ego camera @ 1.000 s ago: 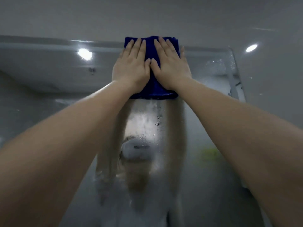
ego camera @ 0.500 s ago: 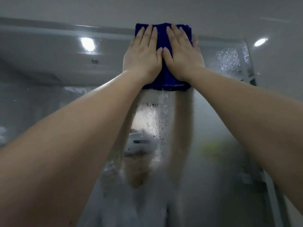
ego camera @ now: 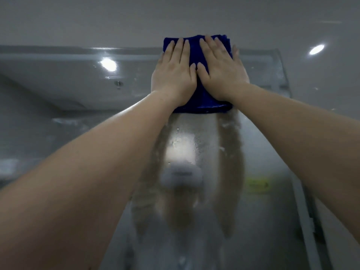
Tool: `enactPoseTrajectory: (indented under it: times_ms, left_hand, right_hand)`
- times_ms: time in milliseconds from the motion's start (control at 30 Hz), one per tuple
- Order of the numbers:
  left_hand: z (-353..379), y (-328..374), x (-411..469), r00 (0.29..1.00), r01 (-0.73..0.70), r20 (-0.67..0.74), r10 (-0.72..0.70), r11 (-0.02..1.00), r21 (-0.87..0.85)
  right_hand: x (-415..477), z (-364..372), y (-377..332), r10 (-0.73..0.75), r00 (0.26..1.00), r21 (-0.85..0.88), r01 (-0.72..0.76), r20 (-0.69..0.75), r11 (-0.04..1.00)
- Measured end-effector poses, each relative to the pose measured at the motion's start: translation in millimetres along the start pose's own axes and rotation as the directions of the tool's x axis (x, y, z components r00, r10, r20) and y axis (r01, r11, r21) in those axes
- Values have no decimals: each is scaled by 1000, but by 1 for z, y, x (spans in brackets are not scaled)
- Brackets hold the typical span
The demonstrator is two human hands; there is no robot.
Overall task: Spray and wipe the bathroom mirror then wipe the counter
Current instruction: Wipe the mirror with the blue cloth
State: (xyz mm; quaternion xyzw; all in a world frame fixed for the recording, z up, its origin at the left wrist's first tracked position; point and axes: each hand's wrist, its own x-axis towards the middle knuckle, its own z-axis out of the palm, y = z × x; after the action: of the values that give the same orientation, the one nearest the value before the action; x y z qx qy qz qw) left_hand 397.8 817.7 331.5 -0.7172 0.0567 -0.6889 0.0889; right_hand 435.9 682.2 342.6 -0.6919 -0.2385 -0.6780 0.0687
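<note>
A folded dark blue cloth (ego camera: pixel 202 103) lies flat against the top edge of the bathroom mirror (ego camera: pixel 78 78). My left hand (ego camera: pixel 173 75) and my right hand (ego camera: pixel 222 73) press on it side by side, fingers straight and pointing up, thumbs nearly touching. The glass is wet and misted, with droplets and smears below the cloth. My arms and the head camera show blurred in the reflection. The counter is out of view.
The mirror's top edge meets a pale wall (ego camera: pixel 175 16) just above the cloth. The mirror's right edge and frame (ego camera: pixel 286 78) run down the right side. A ceiling light (ego camera: pixel 316 49) glows at the upper right, and another is reflected in the glass (ego camera: pixel 108 64).
Both hands stay pressed on the cloth at the mirror's top edge; they shifted slightly right a second ago and now sit a little lower in view as the camera tilts.
</note>
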Motion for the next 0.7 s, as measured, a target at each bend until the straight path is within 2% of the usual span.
enactPoseTrajectory:
  times_ms: [400,700]
  left_hand:
    - [34,136,27,995,-89,35,90,996,-23]
    - [36,145,1,991,-126,50,128,992,-30]
  right_hand:
    - [-53,-22,129,122,991,8,-122,53,992]
    - [-87,-21,119,204,976,30,-207,77,978]
